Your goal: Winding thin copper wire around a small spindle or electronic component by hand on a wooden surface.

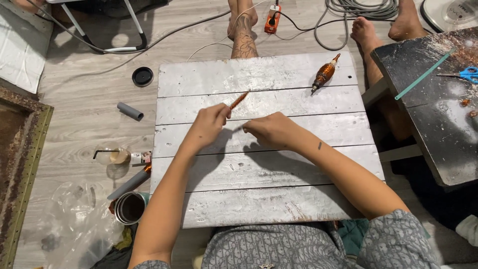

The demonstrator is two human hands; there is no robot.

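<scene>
Looking down at a low whitewashed plank desk (259, 184) sitting on a pale wood floor. The left hand (209, 125) has its grip pinched together on a thin orange-brown stick (239, 100), which angles up and away from the fingers over the desk's second plank. The right hand (271, 130) is just beside the left, near the middle of the desk, fingers curled in together; something tiny might be between the fingertips, but I can't tell what, so I can't say whether that grip is clamped on anything.

Toward the desk's far right corner lies a copper-coloured spindle-shaped tool (324, 73), well apart from both hands. Off the desk's left edge, on the floor, there's a black round lid (143, 76), a short grey tube (130, 111), a clear glass with a black straw (112, 155) and a metal can (130, 207). Right of the desk stands a dark tabletop (438, 124) with blue scissors (468, 74) on it. Beyond the desk's far edge, someone else's bare feet (366, 31) and an orange power strip (272, 19) rest on the floor.
</scene>
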